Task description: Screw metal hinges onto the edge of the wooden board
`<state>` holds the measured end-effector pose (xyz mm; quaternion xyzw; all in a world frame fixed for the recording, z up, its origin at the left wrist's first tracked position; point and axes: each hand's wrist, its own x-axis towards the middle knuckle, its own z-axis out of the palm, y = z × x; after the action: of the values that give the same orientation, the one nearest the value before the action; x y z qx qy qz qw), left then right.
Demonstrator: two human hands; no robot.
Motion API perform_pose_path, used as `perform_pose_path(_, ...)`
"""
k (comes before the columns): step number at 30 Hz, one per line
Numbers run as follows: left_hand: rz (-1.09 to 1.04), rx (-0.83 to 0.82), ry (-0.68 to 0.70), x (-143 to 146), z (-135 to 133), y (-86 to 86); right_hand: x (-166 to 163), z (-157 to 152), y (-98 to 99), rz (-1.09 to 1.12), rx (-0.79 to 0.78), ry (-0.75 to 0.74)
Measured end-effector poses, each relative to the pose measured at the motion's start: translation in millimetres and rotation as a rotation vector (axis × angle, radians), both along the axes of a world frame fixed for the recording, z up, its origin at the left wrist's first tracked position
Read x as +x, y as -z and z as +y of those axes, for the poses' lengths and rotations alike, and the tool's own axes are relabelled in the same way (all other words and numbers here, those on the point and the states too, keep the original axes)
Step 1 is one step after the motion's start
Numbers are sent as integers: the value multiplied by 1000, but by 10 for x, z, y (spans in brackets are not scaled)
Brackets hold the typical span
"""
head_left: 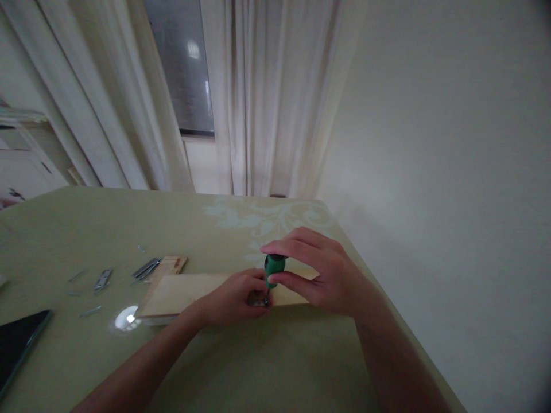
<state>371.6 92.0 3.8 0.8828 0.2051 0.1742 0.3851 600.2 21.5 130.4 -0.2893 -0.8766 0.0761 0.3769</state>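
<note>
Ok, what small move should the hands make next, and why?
Probably have the right hand gently turn the green screwdriver: its tip appears to meet the metal piece, which the left hand seems to steady on the wooden board.

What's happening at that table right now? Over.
Right hand gripping green screwdriver, near upright. Left hand holding metal piece against wooden board. Nothing seen blocking the screwdriver; loose metal parts left of board.

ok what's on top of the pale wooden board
On the board: the left hand and a small metal piece under the green screwdriver in the right hand. Whatever the left hand covers can't be seen.
</note>
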Motion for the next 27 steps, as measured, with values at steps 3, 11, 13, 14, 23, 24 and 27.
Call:
perform_pose_path(3,-2,2,-18,-1,-6,3,-33,-23,-12,-38,-7,28)
perform_pose_path(11,21,2,-26,-5,-9,30,-138,65,95,-55,212,262)
perform_pose_path(13,24,5,-32,0,-6,35,-141,61,87,-78,175,204)
perform_pose_path(14,28,5,-33,2,-5,35,-132,52,71,-74,133,159)
perform_pose_path(23,32,-8,-12,-6,-4,27,-58,78,97,-47,44,110)
perform_pose_path(24,27,-7,-12,-6,-6,30,-88,95,132,-56,119,163)
perform_pose_path(27,15,5,-14,-4,-10,34,-163,114,174,-65,196,186)
